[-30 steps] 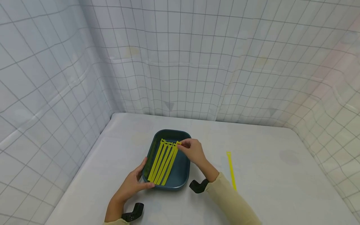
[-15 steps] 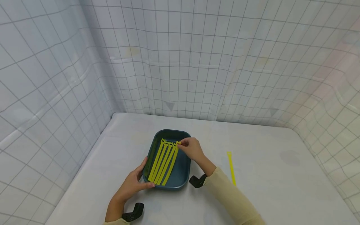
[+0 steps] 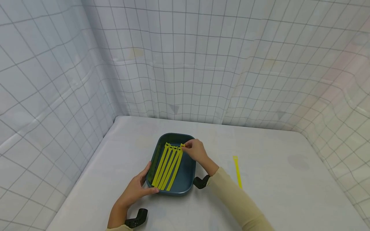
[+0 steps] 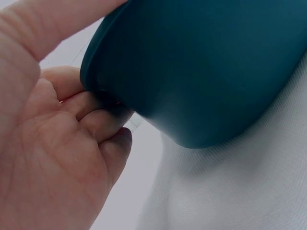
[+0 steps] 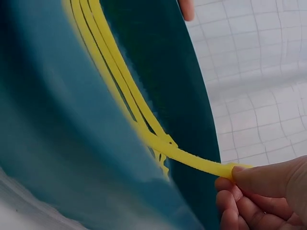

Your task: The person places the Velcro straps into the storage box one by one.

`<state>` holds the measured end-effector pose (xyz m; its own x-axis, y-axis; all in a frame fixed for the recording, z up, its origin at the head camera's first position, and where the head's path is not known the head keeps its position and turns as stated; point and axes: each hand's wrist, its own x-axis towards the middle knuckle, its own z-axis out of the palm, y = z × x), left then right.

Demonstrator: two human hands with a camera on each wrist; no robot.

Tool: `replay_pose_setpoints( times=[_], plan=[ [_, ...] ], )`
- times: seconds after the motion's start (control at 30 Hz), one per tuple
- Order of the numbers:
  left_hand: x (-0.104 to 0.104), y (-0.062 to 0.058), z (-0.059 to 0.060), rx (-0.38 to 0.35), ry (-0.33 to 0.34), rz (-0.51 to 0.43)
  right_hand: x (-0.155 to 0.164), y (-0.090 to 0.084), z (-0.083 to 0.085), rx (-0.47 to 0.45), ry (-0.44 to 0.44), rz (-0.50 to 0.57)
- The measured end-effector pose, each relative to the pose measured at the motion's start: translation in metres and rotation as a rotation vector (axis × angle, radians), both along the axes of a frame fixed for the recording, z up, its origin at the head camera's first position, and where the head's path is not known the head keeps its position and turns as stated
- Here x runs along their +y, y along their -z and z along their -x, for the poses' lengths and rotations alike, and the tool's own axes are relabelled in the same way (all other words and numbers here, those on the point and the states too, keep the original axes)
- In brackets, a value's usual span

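Note:
A dark teal tray [image 3: 187, 175] stands on the white-covered table. Several yellow hook-and-loop cable ties [image 3: 163, 165] lie side by side in it, slotted heads toward the far end. My left hand [image 3: 135, 192] holds the tray at its near left corner, thumb on the near rim and fingers against the left side. Between thumb and fingers, my right hand [image 3: 198, 150] pinches the head end of the rightmost cable tie [image 5: 199, 163]. In the right wrist view that end is bent up off the tray, and the fingertips partly hide it.
One more yellow cable tie [image 3: 238, 171] lies on the table [image 3: 277, 179] to the right, its near end hidden behind the right sleeve [image 3: 234, 195]. White grid-patterned curtains [image 3: 185, 64] surround the table at the back and sides.
My right hand and forearm have shifted slightly left and away from me, bringing the pinched tie's head a little left toward the other ties. The left hand and tray have stayed still.

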<state>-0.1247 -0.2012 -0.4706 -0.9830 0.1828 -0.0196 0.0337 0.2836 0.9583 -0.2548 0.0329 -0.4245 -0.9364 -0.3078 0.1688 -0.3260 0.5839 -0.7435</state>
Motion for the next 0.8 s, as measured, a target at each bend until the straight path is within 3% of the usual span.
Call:
replay_pose_setpoints(
  times=[0.8],
  plan=[
    [-0.0008,0.0013,0.0007,0.015,0.005,0.012,-0.0020,-0.0052,0.0072,-0.027,0.038,-0.099]
  ],
)
